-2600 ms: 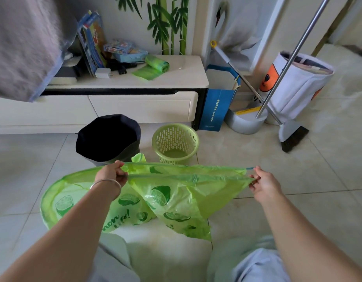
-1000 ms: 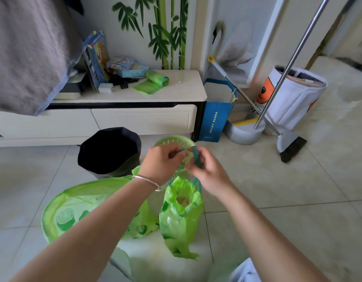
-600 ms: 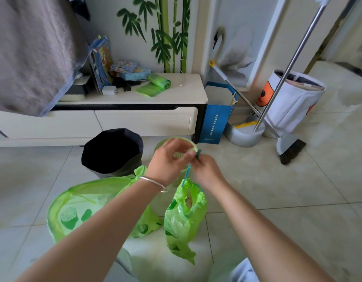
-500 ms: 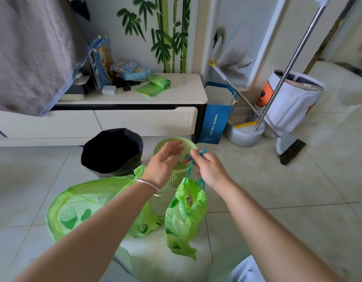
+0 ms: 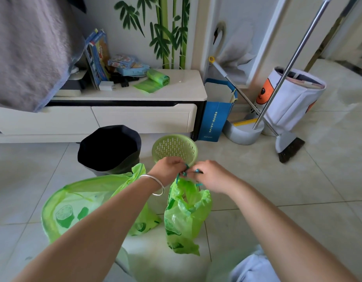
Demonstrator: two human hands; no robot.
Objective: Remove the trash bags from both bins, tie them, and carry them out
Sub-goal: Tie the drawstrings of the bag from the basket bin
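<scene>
Two bins stood on the floor in front of the low white cabinet [image 5: 147, 94]: a green slotted basket [image 5: 174, 148], bare inside, and to its left a bin with a black liner [image 5: 109, 148] not yet lifted out. Just on the near side of the basket, both hands met over the mouth of a small green trash bag [image 5: 186, 212] that hung from its teal drawstring [image 5: 186, 171]. The left hand [image 5: 168, 169] had its fingers pinched closed on one strand of the string, and the right hand [image 5: 212, 176] had its fingers closed on the other, the two almost touching. The bag's neck was gathered but not fully shut; a gap showed at the top, and whether a knot had formed could not be told. Left of the basket and nearer the person, a larger green bag [image 5: 78, 206] printed with limes gaped wide open, and it was not clear whether it lined anything.

Judging from this, the task was in its early middle. One bag appeared out of its bin and was being tied. Left to do: finishing that knot, pulling the black liner and tying it, dealing with the open lime bag, and carrying everything out.
</scene>
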